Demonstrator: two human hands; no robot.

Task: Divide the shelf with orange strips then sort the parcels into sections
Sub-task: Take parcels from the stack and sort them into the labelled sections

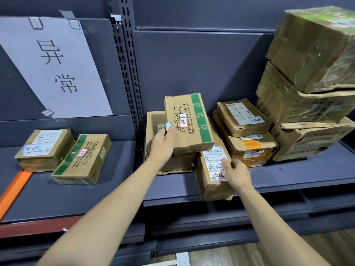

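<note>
Your left hand (163, 144) grips green-striped carton (189, 123) by edge; right hand (235, 172) grips labelled parcel (212, 175). Likely light, stiff; support corners, tape slippery

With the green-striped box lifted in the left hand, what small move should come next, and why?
Probably carry the green-striped box in the left hand leftward to the bay under the paper sign. Its handwritten sticker resembles those on the two parcels already there.

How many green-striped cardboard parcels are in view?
2: one green-striped cardboard parcel gripped by the left hand; the other lying on the left shelf section. More may be hidden.
</note>
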